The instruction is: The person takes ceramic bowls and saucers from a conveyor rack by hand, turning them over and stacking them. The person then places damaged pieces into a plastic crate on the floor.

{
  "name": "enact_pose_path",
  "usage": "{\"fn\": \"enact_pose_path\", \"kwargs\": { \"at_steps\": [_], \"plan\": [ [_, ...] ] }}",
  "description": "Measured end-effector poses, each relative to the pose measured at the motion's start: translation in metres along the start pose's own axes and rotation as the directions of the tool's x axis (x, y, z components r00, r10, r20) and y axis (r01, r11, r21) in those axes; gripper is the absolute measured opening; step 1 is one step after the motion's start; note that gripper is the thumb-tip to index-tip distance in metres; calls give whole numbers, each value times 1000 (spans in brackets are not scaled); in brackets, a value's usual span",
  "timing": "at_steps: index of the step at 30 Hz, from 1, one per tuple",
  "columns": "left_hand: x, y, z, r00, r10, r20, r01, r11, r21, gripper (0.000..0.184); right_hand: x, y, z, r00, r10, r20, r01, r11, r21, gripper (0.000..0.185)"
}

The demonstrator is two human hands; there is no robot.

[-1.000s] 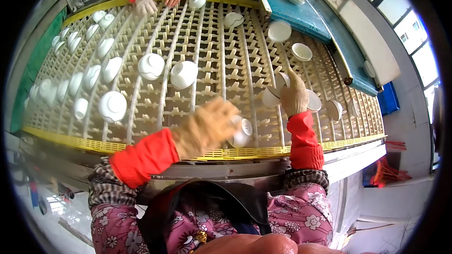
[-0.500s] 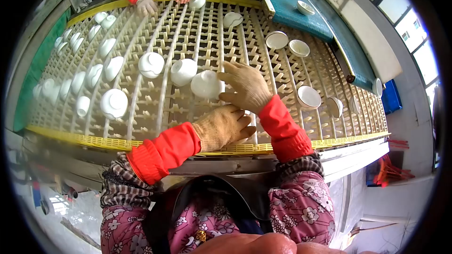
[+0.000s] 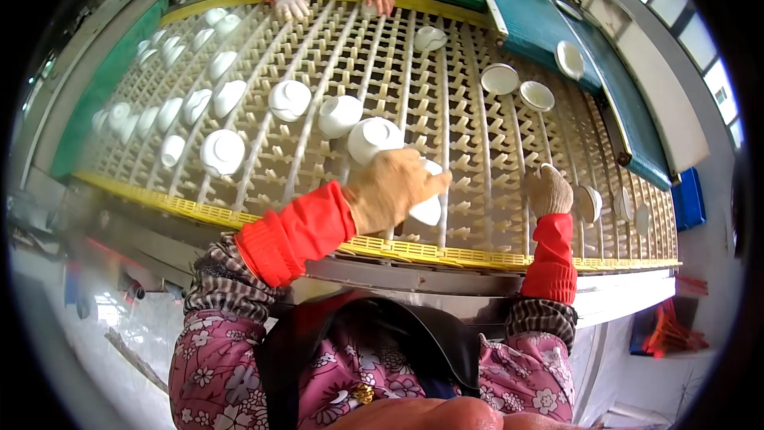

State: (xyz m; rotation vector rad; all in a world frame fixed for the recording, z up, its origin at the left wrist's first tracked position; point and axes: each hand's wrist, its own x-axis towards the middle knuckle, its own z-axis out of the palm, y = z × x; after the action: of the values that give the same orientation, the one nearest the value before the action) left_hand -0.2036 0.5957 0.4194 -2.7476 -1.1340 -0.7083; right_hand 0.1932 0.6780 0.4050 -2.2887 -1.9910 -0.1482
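My left hand (image 3: pixel 394 189), in a tan glove, is closed on a white bowl (image 3: pixel 427 209) above the front part of the pegged conveyor (image 3: pixel 469 215). Its fingers cross the bowl and hide part of it. Just behind that hand sits an upturned white bowl (image 3: pixel 374 138), with a second white bowl (image 3: pixel 341 116) to its left. Farther right, my gloved right hand (image 3: pixel 550 191) has its fingers curled at a bowl, of which only a sliver of white rim shows. A tilted bowl (image 3: pixel 589 204) stands close to the right of it.
Several white bowls (image 3: pixel 223 151) rest on the conveyor's left side. A teal belt (image 3: pixel 533 36) carrying bowls runs at the upper right. Across the conveyor are a co-worker's gloved hand (image 3: pixel 291 5) and bare hand (image 3: pixel 380 0). A yellow edge strip (image 3: pixel 430 254) borders the near side.
My right hand has moved right, away from my left, to where an open bowl sat. My left hand now has a bowl showing in it. The whole view has shifted, with things appearing farther right.
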Motion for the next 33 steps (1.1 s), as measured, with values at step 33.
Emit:
{"fn": "enact_pose_path", "kwargs": {
  "at_steps": [33],
  "plan": [
    [-136,-88,-39,664,-741,-103,748,658,85,78,-10,43,-27,952,-162,-258,158,987,-38,70]
  ]
}}
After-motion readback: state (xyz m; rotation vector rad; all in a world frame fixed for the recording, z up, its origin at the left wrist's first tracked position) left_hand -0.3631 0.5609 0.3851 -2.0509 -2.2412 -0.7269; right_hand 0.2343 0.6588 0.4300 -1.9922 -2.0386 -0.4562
